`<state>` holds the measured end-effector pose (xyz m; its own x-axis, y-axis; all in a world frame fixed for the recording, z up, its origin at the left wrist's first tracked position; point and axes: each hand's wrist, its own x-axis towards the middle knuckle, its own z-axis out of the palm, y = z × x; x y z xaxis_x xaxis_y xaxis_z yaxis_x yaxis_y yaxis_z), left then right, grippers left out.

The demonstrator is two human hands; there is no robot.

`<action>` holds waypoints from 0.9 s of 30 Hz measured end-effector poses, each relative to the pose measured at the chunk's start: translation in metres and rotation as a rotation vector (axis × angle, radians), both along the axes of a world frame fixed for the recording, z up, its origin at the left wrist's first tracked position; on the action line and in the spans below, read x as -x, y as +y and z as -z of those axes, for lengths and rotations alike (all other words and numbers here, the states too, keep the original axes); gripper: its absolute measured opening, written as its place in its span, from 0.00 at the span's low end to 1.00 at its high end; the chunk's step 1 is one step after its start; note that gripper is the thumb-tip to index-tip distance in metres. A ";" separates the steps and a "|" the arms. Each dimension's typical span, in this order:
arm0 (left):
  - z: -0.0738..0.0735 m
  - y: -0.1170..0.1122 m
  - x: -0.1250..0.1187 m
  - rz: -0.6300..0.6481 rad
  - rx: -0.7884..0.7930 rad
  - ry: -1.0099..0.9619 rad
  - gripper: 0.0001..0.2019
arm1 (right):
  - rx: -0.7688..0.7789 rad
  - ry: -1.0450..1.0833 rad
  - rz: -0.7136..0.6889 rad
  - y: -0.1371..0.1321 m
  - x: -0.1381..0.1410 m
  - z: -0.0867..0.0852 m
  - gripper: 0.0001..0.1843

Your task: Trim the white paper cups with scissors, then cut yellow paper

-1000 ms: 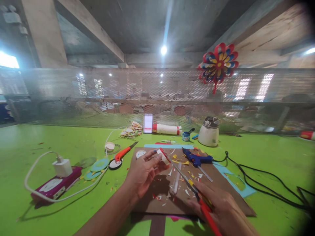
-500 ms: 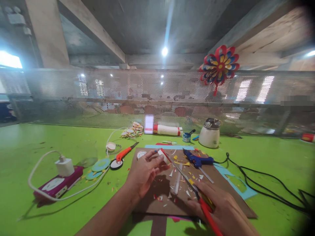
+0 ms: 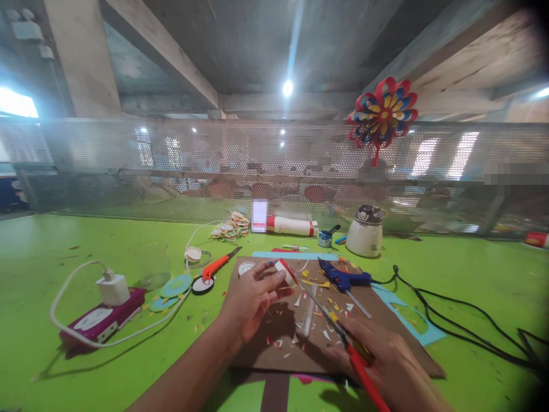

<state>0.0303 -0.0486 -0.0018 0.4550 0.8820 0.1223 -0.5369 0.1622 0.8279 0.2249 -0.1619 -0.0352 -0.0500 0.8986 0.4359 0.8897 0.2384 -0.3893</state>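
My left hand (image 3: pixel 251 300) is closed on a small white and red paper piece (image 3: pixel 285 271), held just above a brown board (image 3: pixel 278 349). My right hand (image 3: pixel 386 363) grips red-handled scissors (image 3: pixel 343 340) whose blades point up and left toward the paper piece, their tips close to it. Small coloured paper scraps (image 3: pixel 317 312) lie scattered over the board between my hands. A clear glue stick (image 3: pixel 307 317) lies on the board beside the blades.
A blue glue gun (image 3: pixel 343 278) with a black cable (image 3: pixel 463 320) lies right of the board. An orange cutter (image 3: pixel 217 267), paper discs (image 3: pixel 174 286), a purple power strip with a charger (image 3: pixel 103 312), a white pot (image 3: pixel 364 232) and a white tube (image 3: pixel 291 226) stand on the green table (image 3: pixel 86 372). A mesh fence (image 3: pixel 128 166) borders the back.
My hands have hardly moved; the scissor blades stay beside the paper piece. The view shifted slightly.
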 end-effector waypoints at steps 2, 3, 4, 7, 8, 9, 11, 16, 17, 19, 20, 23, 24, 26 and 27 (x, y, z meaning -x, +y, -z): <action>-0.001 0.000 0.001 0.004 -0.011 -0.001 0.09 | 0.014 -0.007 0.001 0.000 -0.001 0.002 0.19; -0.002 0.000 0.001 0.004 -0.016 -0.001 0.09 | 0.015 -0.010 0.005 0.000 -0.002 0.002 0.19; -0.002 0.000 0.002 0.002 -0.022 -0.001 0.09 | 0.003 -0.011 0.008 0.000 -0.002 0.002 0.19; -0.001 0.002 0.002 -0.019 -0.025 0.000 0.10 | -0.021 -0.012 0.011 -0.001 0.000 -0.001 0.20; -0.001 0.002 0.002 -0.023 -0.021 0.002 0.11 | -0.022 -0.011 0.015 -0.001 0.001 -0.002 0.20; 0.000 0.002 0.002 -0.022 -0.019 0.002 0.12 | -0.021 -0.011 0.016 -0.001 0.002 -0.003 0.20; 0.001 0.002 0.001 -0.013 -0.024 0.002 0.12 | -0.015 -0.014 0.024 0.000 0.004 -0.005 0.20; 0.000 0.001 0.000 -0.013 -0.029 0.031 0.13 | -0.001 -0.029 0.019 0.000 0.005 -0.006 0.18; 0.000 0.001 0.000 -0.016 -0.030 0.031 0.13 | 0.000 -0.030 0.019 0.000 0.005 -0.006 0.18; 0.000 0.002 0.000 -0.016 -0.039 0.027 0.12 | 0.004 -0.027 0.029 -0.001 0.005 -0.006 0.19; 0.001 0.003 0.000 -0.017 -0.045 0.023 0.12 | 0.007 -0.027 0.035 -0.001 0.005 -0.006 0.19; 0.002 0.003 0.000 -0.022 -0.047 0.019 0.12 | 0.017 -0.030 0.043 -0.003 0.005 -0.006 0.19; 0.002 0.003 0.000 -0.022 -0.046 0.018 0.12 | 0.020 -0.033 0.042 -0.003 0.004 -0.005 0.19; 0.002 0.003 0.000 -0.022 -0.041 0.016 0.12 | 0.022 -0.041 0.041 -0.003 0.002 -0.002 0.20; 0.002 0.002 0.000 -0.023 -0.037 0.015 0.11 | 0.019 -0.045 0.041 -0.002 0.001 0.000 0.21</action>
<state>0.0299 -0.0465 -0.0038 0.4369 0.8871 0.1486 -0.5277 0.1190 0.8410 0.2240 -0.1642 -0.0354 -0.0322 0.9083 0.4170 0.9152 0.1945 -0.3529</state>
